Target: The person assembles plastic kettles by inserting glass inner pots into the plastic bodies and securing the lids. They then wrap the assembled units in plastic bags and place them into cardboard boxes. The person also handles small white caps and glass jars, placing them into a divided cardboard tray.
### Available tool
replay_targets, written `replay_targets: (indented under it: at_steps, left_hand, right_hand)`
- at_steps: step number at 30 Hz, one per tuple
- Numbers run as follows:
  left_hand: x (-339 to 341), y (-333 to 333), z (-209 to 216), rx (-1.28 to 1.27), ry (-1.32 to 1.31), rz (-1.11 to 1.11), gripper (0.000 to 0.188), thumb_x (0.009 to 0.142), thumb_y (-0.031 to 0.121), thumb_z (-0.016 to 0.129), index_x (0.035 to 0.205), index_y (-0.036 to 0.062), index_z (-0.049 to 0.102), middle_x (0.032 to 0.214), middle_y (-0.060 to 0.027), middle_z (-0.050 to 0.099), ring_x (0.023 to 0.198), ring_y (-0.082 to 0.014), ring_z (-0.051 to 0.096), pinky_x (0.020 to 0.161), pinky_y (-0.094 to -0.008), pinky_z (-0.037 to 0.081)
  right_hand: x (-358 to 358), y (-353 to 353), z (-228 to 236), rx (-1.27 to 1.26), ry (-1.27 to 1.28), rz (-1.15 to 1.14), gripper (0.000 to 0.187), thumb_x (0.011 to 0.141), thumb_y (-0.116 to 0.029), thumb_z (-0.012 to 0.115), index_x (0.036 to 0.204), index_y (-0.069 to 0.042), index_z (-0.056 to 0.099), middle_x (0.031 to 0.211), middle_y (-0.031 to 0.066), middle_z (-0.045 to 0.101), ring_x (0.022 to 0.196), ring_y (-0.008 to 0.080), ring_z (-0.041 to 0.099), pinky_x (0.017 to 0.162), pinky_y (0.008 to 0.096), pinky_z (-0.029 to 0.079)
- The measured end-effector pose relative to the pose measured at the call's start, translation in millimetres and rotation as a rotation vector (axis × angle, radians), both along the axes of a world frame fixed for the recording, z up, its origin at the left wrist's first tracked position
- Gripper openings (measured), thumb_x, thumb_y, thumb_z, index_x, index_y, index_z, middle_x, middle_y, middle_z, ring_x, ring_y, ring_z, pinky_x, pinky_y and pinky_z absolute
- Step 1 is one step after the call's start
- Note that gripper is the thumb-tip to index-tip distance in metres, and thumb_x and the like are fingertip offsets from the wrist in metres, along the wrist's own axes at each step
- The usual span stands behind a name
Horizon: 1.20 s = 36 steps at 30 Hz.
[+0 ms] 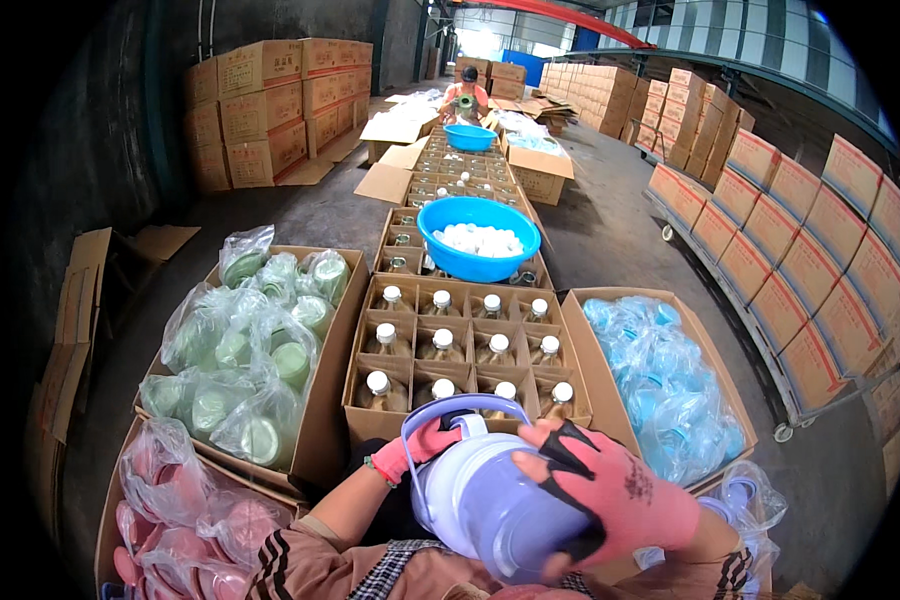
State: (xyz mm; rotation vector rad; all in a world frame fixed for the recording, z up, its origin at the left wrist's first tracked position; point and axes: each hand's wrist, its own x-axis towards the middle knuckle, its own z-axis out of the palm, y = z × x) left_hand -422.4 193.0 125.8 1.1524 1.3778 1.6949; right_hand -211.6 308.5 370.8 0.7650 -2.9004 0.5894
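Note:
A lavender plastic jug with a loop handle (467,482) lies tilted in front of my chest, above my lap. My left hand (422,447), in a pink glove, grips it by its left side near the handle's joint; some of those fingers are hidden behind the jug. My right hand (625,490), in a pink glove with bare fingertips, is wrapped round the wider, darker lavender end. Just beyond stands a divided carton (348,395) with white-capped clear bottles (442,342) in its cells.
Open cartons flank me: green bagged parts (235,350) and pink ones (185,530) left, blue ones (660,375) and lavender ones (745,500) right. A blue basin (440,262) of white caps sits on farther cartons. Carton stacks (260,115) and a loaded cart (785,415) stand aside. Another person (467,92) works at the far end.

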Motion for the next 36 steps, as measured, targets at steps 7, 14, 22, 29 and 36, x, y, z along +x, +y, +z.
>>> replay_targets:
  at_steps: [7, 14, 22, 29, 36]
  left_hand:
    - [33, 13, 25, 0.021, 0.297, 0.342, 0.035, 0.076, 0.012, 0.06, 0.109, 0.0028, 0.052, 0.093, -0.0101, 0.059, 0.084, -0.0146, 0.056, 0.072, -0.0285, 0.046]
    - [57, 29, 53, -0.244, 0.82, 0.4, 0.026, 0.077, 0.022, 0.056, 0.094, 0.0039, 0.051, 0.076, -0.0136, 0.055, 0.072, -0.0308, 0.054, 0.064, -0.0376, 0.044]
    - [65, 18, 50, -0.279, 0.934, 0.451, 0.035, 0.072, 0.02, 0.059, 0.101, 0.002, 0.05, 0.083, -0.0139, 0.056, 0.076, -0.0297, 0.054, 0.069, -0.0364, 0.044]
    - [70, 16, 51, -0.312, 0.927, 0.449, 0.036, 0.071, 0.018, 0.059, 0.102, 0.0015, 0.05, 0.085, -0.0138, 0.055, 0.079, -0.0288, 0.054, 0.072, -0.0367, 0.043]
    - [66, 12, 64, -0.208, 1.047, 0.405, 0.039, 0.073, 0.022, 0.058, 0.104, 0.0008, 0.049, 0.095, -0.0153, 0.052, 0.088, -0.0311, 0.051, 0.079, -0.0399, 0.039]
  right_hand:
    - [16, 53, -4, -0.098, -0.072, -0.471, 0.062, 0.072, -0.035, 0.061, 0.12, 0.0, 0.041, 0.116, 0.0226, 0.042, 0.104, 0.0379, 0.043, 0.088, 0.0377, 0.037]
    - [90, 117, -161, -1.024, -0.062, -0.81, 0.074, 0.085, -0.056, 0.033, 0.133, -0.001, 0.022, 0.127, 0.0175, 0.037, 0.117, 0.0236, 0.036, 0.098, 0.0327, 0.026]
    - [98, 136, -130, -0.881, -0.85, -0.945, 0.085, 0.073, -0.07, 0.039, 0.113, 0.005, 0.043, 0.097, 0.0145, 0.057, 0.083, 0.0183, 0.059, 0.075, 0.0284, 0.046]
    - [112, 141, -151, -0.83, -0.3, -0.774, 0.074, 0.069, -0.058, 0.059, 0.111, 0.001, 0.045, 0.094, 0.0069, 0.054, 0.084, 0.0152, 0.05, 0.074, 0.0272, 0.041]
    - [97, 131, -125, -0.651, -0.691, -0.998, 0.049, 0.086, -0.037, 0.041, 0.116, 0.001, 0.043, 0.098, 0.0111, 0.055, 0.089, 0.0159, 0.05, 0.079, 0.0281, 0.04]
